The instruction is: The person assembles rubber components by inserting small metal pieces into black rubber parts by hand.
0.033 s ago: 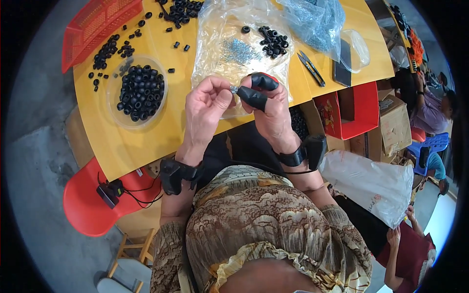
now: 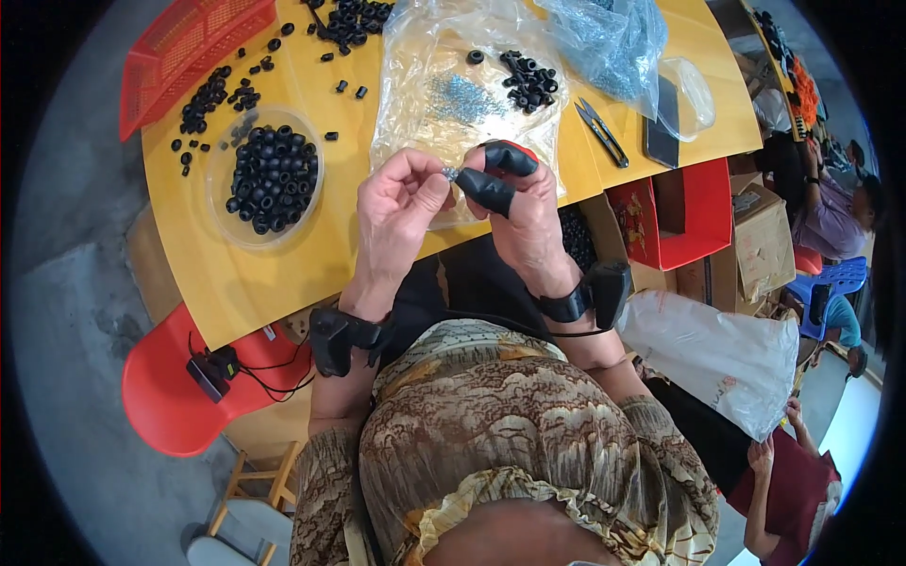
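Note:
Over the near edge of the clear plastic sheet, my left hand (image 2: 401,198) is closed in a pinch of thumb and forefinger. A small silvery metal piece (image 2: 451,174) sits between its fingertips and those of my right hand (image 2: 519,198), which is closed on the same piece. Black coverings wrap the thumb and forefinger of the right hand. Just beyond, a heap of small shiny metal parts (image 2: 462,98) lies on the plastic sheet (image 2: 406,104), with a cluster of black rings (image 2: 530,83) to its right. The exact shape of the held piece is too small to make out.
A clear round tub (image 2: 219,203) of black caps stands left, with loose black pieces (image 2: 196,106) and a red basket (image 2: 184,57) behind. Thread snips (image 2: 602,134), a dark phone (image 2: 662,123) and a bag of metal parts (image 2: 613,47) lie right. Other people sit at far right.
Both hands stay at the same place, still pinching the small metal piece; only the fingertips shift very slightly. At the far right, another person's hand has moved a little.

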{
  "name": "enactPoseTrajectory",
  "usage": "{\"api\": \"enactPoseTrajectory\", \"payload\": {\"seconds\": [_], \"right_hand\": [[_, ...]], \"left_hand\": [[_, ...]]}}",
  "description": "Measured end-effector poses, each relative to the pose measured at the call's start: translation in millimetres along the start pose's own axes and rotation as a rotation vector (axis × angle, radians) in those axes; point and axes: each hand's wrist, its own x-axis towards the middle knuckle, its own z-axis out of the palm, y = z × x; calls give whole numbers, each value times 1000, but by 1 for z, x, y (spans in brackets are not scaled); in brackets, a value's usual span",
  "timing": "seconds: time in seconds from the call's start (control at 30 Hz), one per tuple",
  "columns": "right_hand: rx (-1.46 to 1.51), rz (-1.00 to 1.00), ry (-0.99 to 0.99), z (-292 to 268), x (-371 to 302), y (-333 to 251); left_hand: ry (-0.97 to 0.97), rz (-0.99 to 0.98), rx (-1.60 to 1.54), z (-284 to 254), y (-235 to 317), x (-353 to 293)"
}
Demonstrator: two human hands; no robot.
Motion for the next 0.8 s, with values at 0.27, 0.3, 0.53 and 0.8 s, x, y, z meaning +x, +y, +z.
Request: {"api": "enactPoseTrajectory", "payload": {"seconds": [0.27,0.3,0.53,0.8], "right_hand": [[-323,-246,-11,4,-1,1],[-397,-295,-3,3,0,3],[-158,6,-2,-5,1,-1],[-493,-189,-28,-2,2,-5]], "left_hand": [[80,151,68,2,-4,0],[80,151,68,3,-4,0],[76,189,147,3,-3,0],[141,124,13,-1,-4,3]]}}
